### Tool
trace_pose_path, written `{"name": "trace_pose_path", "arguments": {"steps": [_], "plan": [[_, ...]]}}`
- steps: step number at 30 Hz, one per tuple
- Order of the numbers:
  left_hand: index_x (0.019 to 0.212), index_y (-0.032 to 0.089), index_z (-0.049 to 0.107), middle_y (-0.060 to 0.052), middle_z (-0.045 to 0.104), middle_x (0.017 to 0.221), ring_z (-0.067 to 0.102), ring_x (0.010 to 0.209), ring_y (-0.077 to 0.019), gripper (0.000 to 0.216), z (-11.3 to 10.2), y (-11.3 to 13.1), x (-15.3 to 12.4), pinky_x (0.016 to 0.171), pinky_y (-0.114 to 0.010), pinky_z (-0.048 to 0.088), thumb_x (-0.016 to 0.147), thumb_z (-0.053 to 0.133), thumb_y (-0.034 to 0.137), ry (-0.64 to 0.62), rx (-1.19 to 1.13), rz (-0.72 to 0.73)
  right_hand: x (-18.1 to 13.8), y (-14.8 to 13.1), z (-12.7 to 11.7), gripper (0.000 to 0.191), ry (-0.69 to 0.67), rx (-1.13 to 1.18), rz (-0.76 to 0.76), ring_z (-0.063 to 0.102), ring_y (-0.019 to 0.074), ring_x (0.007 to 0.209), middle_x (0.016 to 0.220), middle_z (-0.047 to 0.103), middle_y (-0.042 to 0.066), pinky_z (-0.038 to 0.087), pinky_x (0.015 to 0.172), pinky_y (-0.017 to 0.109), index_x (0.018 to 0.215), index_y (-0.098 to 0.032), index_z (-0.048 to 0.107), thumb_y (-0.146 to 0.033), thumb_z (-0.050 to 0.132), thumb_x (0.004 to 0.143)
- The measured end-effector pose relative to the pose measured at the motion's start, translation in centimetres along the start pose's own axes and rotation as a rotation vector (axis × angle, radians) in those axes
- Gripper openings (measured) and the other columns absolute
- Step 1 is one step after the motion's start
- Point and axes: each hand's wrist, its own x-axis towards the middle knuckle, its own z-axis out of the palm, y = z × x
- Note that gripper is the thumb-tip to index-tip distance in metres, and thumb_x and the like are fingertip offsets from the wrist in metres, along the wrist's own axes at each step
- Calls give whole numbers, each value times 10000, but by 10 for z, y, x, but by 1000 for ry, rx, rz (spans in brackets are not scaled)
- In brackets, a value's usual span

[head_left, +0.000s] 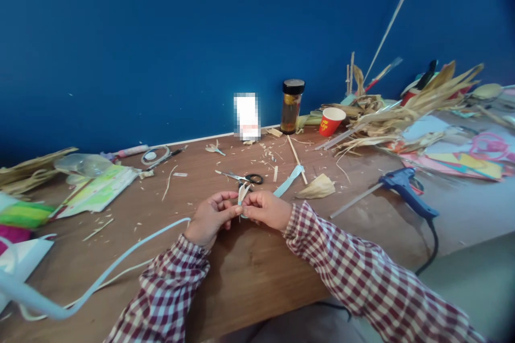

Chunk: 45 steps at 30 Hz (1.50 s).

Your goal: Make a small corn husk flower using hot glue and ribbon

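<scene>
Between my hands is a small flower-like piece of pale corn husk (243,192), its petals pointing up and a bit of light blue at its base. My left hand (212,218) pinches the base from the left. From the right, the closed fingers of my right hand (269,209) grip the same base. Just beyond lie scissors (237,176) with black handles. A light blue strip (288,181) rests by a thin stick (296,158), and a loose husk piece (317,187) is right of them. Farther back sits a similar husk flower (215,148).
A blue glue gun (407,188) with a cord lies right, near piled corn husks (382,118). A red paper cup (331,121) and a lidded jar (291,107) stand by the wall. A white cable (100,278) arches at left; husk scraps litter the table (249,273).
</scene>
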Motion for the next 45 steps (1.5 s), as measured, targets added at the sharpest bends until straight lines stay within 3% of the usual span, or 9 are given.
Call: {"name": "trace_pose_path", "arguments": {"steps": [5,10,17,23,28,34,45], "plan": [[870,135,577,65,533,508,399,338,-25,419,5,1,-1,330,-140,311,533,772,291,54,-29,15,1,-4,-4,175,67,-85,-29,361,59,457,525,423,-68,276,436,180,698,-155,505,-313,567,740],[816,131,606,-2,625,609,543,494,-67,361,11,3,-6,463,-168,465,585,724,383,175,-110,-19,1,-4,-13,144,133,-184,-68,399,67,495,559,444,-53,305,475,185,738,-145,533,-287,529,761],[856,143,680,-10,649,664,569,584,-83,326,13,-4,-9,546,-194,512,584,745,310,97,-87,-44,0,2,-11,138,119,-271,-85,399,72,514,577,479,-42,322,495,187,727,-145,552,-276,521,760],[813,161,708,-37,691,807,599,675,-112,308,14,-8,-9,587,-204,513,543,768,294,131,-58,-36,1,2,-5,117,154,-304,-68,427,77,531,604,520,-26,335,500,185,737,-147,555,-254,515,758],[801,151,699,-30,678,760,595,666,-111,311,17,-8,-10,564,-193,500,547,757,322,175,-63,-30,1,1,-4,101,185,-352,-68,455,82,551,612,542,-14,341,503,183,733,-138,565,-227,521,749],[770,113,649,16,588,566,511,509,-70,318,17,-9,-8,409,-136,414,573,726,351,242,47,16,1,2,-5,178,199,-415,-46,466,84,533,611,565,-4,342,486,183,788,-136,600,-296,537,745],[781,122,615,27,569,571,490,475,-76,286,21,-14,-10,411,-166,420,637,663,364,175,180,88,-2,-8,-2,120,231,-635,-1,453,76,508,568,555,-14,314,475,179,714,-140,618,-211,535,662]]}}
